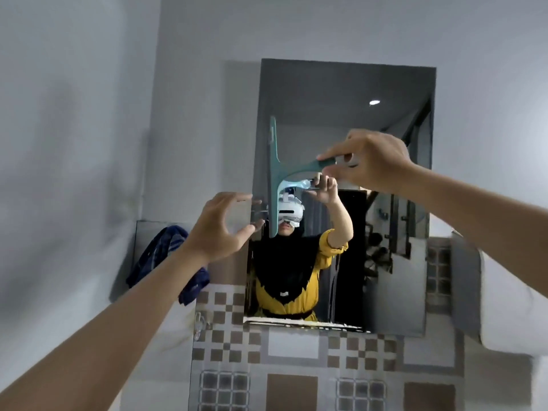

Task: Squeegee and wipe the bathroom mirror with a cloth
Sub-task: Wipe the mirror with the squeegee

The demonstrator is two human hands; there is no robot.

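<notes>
The rectangular mirror hangs on the wall ahead, reflecting a person in a yellow top. A teal squeegee rests against the mirror's left side with its blade upright. My right hand grips the squeegee's handle at the right end. At the mirror's left edge, level with the blade's lower end, my left hand is raised with its fingers spread and holds nothing. A dark blue checked cloth hangs on the wall to the left, partly hidden behind my left forearm.
Brown and white patterned tiles cover the wall below the mirror. A small clear hook is stuck on the tiles at lower left. Grey painted wall surrounds the mirror above and on both sides.
</notes>
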